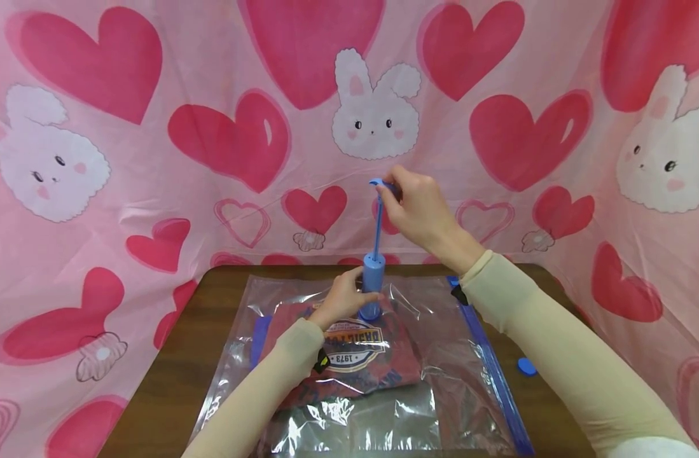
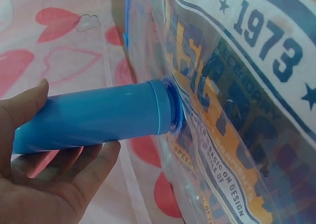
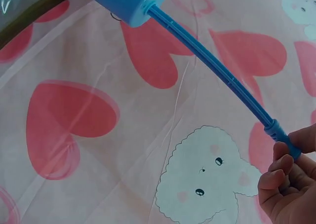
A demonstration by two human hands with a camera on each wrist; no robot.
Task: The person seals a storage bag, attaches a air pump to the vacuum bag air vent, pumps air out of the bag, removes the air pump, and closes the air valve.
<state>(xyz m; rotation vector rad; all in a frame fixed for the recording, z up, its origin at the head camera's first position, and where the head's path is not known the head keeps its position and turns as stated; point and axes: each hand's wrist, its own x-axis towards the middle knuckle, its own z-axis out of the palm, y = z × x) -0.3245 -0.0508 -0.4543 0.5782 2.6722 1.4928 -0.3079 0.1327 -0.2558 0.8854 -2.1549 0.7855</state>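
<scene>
A blue hand pump [image 1: 373,275] stands upright on a clear plastic vacuum bag [image 1: 452,356], its lower end at the bag's valve. Inside the bag lies a folded red shirt [image 1: 395,362] with a printed "1973" badge. My left hand [image 1: 343,296] grips the pump's barrel [image 2: 98,117], thumb on one side and fingers on the other. High above, my right hand [image 1: 415,203] holds the pump's handle [image 3: 286,142] with curled fingers. The long thin rod [image 3: 212,63] is drawn far out of the barrel.
A blue zip strip [image 1: 492,375] runs along the bag's right edge. Right of it, a small blue cap-like piece [image 1: 527,366] lies on the dark wooden table [image 1: 166,381]. A pink heart-and-rabbit cloth [image 1: 303,152] hangs behind and at both sides.
</scene>
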